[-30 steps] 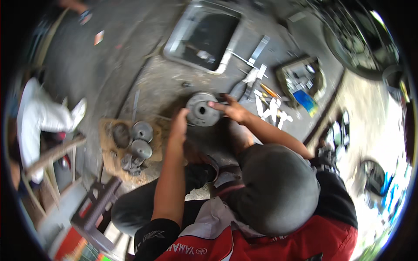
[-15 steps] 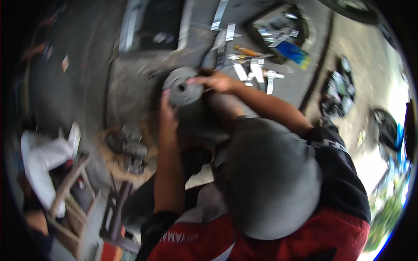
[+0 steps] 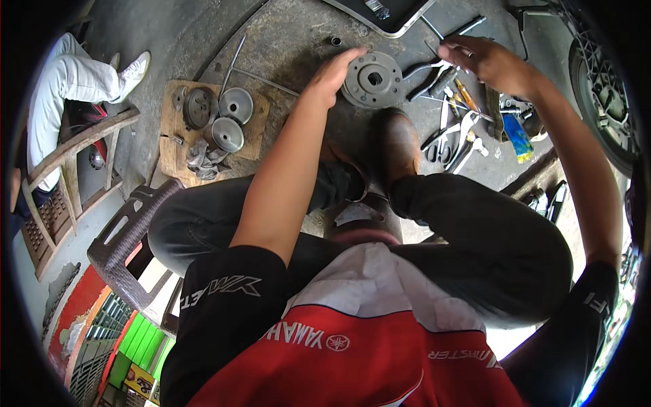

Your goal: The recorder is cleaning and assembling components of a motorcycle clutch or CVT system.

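Note:
A round grey metal disc-shaped part (image 3: 373, 80) with a centre hole and several smaller holes lies in front of my feet. My left hand (image 3: 331, 80) rests along its left rim, fingers stretched out and the thumb hidden. To the right, my right hand (image 3: 489, 66) hovers over the tools with fingers loosely bent and apart. I see no object in it. Below it are black-handled pliers (image 3: 439, 74), a screwdriver with an orange handle (image 3: 466, 95) and another pair of pliers (image 3: 464, 136).
A wooden board (image 3: 173, 152) at left carries round metal parts and a rag (image 3: 205, 161). A tray (image 3: 407, 28) stands at the top. A motorcycle wheel (image 3: 600, 102) is at far right. Left are a wooden chair (image 3: 74, 152) and another person's leg (image 3: 64, 95).
Both hands were on the metal disc. My right hand has left it and moved right over the tools, while my left hand stays at the rim. The view has shifted and sharpened.

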`<act>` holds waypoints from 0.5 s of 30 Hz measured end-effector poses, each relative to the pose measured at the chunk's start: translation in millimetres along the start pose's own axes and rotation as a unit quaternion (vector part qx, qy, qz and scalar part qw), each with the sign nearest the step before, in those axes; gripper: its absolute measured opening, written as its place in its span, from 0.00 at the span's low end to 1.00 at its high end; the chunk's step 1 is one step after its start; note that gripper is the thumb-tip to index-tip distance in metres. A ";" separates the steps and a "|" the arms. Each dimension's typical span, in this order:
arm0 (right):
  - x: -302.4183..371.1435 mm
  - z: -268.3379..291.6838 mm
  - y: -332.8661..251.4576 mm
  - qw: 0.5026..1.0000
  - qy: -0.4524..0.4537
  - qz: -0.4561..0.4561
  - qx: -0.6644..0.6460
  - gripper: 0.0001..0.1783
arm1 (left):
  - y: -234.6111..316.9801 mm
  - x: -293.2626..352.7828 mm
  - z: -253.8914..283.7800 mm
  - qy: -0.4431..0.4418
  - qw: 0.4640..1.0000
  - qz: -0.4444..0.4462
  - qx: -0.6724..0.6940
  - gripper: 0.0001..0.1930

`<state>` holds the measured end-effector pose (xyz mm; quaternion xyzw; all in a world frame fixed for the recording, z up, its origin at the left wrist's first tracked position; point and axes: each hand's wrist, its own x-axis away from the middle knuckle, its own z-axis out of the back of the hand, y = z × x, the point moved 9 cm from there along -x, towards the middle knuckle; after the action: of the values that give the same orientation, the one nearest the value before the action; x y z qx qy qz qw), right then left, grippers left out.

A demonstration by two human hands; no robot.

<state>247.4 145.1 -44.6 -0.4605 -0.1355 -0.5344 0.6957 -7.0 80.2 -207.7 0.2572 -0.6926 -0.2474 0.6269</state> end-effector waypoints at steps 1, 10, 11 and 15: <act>-6.6 -4.9 -0.6 0.999 -0.030 -0.009 -0.002 0.54 | 2.9 -2.2 -4.7 0.001 0.999 -0.008 0.035 0.39; -103.8 -189.9 25.1 0.825 0.135 -0.127 -0.535 0.64 | -17.1 -6.8 7.7 0.138 0.985 -0.015 -0.101 0.57; -108.3 -196.6 24.5 0.823 0.137 -0.118 -0.538 0.64 | -24.2 -1.1 11.6 0.168 0.982 0.000 -0.088 0.56; -110.8 -196.6 27.3 0.826 0.171 -0.155 -0.515 0.61 | -44.4 26.4 10.4 0.243 0.970 0.015 0.016 0.56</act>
<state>168.0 59.4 -239.6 -0.6259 0.2108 -0.6976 0.2780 -17.5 29.7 -218.6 0.3092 -0.5272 -0.1574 0.7757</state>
